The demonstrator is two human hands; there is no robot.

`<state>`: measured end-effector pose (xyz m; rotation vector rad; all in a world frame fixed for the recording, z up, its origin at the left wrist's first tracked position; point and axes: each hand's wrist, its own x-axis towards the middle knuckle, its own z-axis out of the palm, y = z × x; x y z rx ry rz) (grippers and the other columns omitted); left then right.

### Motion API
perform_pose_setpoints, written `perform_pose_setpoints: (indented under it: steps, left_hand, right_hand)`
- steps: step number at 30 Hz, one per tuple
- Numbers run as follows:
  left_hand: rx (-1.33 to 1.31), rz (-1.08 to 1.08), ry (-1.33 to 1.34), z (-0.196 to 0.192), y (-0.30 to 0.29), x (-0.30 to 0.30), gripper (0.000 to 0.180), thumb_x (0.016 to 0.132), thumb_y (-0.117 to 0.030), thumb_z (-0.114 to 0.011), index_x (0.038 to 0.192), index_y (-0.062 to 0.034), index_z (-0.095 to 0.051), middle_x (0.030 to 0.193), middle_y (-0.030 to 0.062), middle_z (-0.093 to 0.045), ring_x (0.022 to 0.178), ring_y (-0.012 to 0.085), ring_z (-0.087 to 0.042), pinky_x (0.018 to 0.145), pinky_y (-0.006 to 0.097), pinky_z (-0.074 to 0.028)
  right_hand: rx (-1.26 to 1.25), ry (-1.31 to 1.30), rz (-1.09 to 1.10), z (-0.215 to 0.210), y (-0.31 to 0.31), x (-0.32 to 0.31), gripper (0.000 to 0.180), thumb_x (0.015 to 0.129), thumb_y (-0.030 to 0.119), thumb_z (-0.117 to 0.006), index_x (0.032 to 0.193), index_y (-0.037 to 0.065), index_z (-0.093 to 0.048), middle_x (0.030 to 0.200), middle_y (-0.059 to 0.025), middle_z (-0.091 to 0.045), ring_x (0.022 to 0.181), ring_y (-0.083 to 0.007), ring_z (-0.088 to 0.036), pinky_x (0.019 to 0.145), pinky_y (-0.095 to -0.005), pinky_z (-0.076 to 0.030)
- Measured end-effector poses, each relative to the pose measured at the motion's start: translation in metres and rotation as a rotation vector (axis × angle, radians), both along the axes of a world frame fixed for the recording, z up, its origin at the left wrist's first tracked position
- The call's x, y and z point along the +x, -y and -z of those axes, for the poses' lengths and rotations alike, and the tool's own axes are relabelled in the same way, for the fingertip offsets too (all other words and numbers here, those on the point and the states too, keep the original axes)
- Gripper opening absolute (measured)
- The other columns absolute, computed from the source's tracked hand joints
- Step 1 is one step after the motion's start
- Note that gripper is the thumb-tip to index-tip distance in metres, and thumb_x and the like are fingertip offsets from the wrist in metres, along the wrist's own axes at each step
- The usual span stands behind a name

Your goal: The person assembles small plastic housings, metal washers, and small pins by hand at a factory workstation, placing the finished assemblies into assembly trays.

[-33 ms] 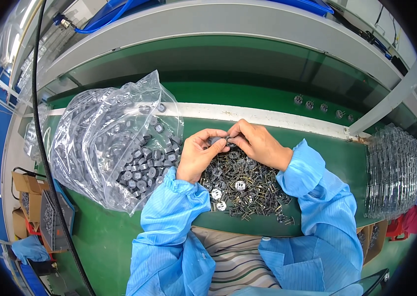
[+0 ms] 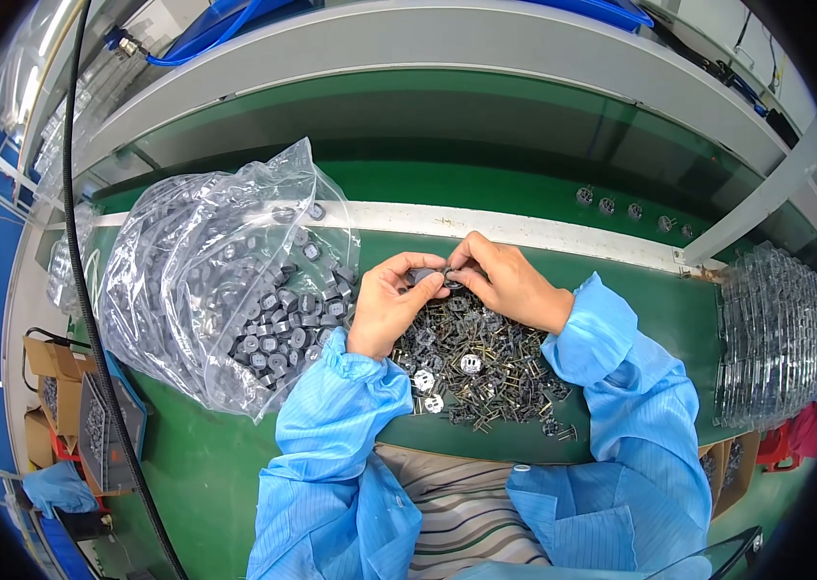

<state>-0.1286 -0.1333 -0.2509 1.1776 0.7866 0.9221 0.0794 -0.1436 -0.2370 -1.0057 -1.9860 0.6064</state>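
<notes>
Over a heap of small dark parts with brass-coloured pins [image 2: 496, 372], my two hands meet fingertip to fingertip. My left hand [image 2: 391, 302] is closed in a pinch on a small dark grey cap-like piece [image 2: 422, 275]. Thumb and forefinger of my right hand [image 2: 505, 286] pinch at a small dark part [image 2: 450, 277] touching that piece; the fingers cover most of it. Left of my hands lies a large clear plastic bag [image 2: 186, 261] of grey round caps, with loose caps [image 2: 278, 333] at its mouth.
Several small round assemblies [image 2: 635, 211] stand beyond a white strip [image 2: 544, 234] at the far right. Stacked clear plastic trays [image 2: 771, 338] sit on the bench's right side. A black cable [image 2: 89, 319] hangs at the left, near cardboard boxes [image 2: 58, 396].
</notes>
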Motion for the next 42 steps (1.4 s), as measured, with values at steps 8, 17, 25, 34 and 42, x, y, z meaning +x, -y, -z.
perform_pose_setpoints:
  steps: [8, 17, 25, 34, 42]
  left_hand:
    - [0.096, -0.124, 0.081, 0.006, -0.004, 0.000, 0.024, 0.095, -0.001, -0.066, 0.118, 0.0021, -0.064, 0.106, 0.0085, -0.070, 0.093, 0.0143, -0.069, 0.086, 0.033, -0.060]
    - [-0.347, -0.070, 0.376, 0.000, -0.014, -0.017, 0.038, 0.102, -0.027, -0.061, 0.132, -0.0029, -0.056, 0.110, 0.0068, -0.062, 0.097, 0.0148, -0.063, 0.078, 0.024, -0.058]
    - [-0.457, -0.018, 0.431, 0.001, -0.015, -0.015, 0.035, 0.103, -0.030, -0.060, 0.126, -0.0038, -0.058, 0.104, 0.0047, -0.061, 0.086, 0.0134, -0.060, 0.060, 0.019, -0.053]
    - [-0.341, -0.110, 0.276, -0.005, -0.011, -0.011, 0.028, 0.101, -0.021, -0.064, 0.123, -0.0043, -0.062, 0.100, 0.0027, -0.064, 0.084, 0.0108, -0.063, 0.062, 0.021, -0.051]
    - [-0.227, -0.103, 0.361, -0.002, -0.008, -0.009, 0.024, 0.097, -0.013, -0.069, 0.117, -0.0015, -0.066, 0.110, 0.0078, -0.067, 0.094, 0.0143, -0.066, 0.072, 0.025, -0.056]
  right_hand:
    - [0.033, -0.093, 0.406, 0.025, -0.060, 0.071, 0.008, 0.089, 0.000, -0.063, 0.096, -0.001, -0.066, 0.087, -0.0180, -0.069, 0.081, -0.0324, -0.070, 0.072, -0.0400, -0.055]
    - [0.444, 0.501, 0.691, 0.041, -0.071, 0.114, 0.017, 0.076, 0.008, -0.074, 0.092, 0.006, -0.071, 0.095, -0.0119, -0.066, 0.097, -0.0319, -0.059, 0.083, -0.0439, -0.047]
    - [-0.031, 0.138, -0.144, 0.030, -0.023, 0.018, 0.018, 0.080, 0.012, -0.075, 0.093, 0.003, -0.068, 0.094, -0.0130, -0.065, 0.097, -0.0323, -0.061, 0.087, -0.0436, -0.049]
    - [0.074, 0.420, -0.053, 0.017, -0.033, 0.041, 0.013, 0.079, 0.009, -0.074, 0.086, 0.001, -0.067, 0.088, -0.0109, -0.064, 0.096, -0.0310, -0.061, 0.083, -0.0415, -0.051]
    - [-0.002, 0.308, 0.062, 0.022, -0.034, 0.035, 0.010, 0.080, 0.012, -0.074, 0.079, 0.003, -0.068, 0.085, -0.0108, -0.066, 0.095, -0.0302, -0.062, 0.083, -0.0421, -0.050]
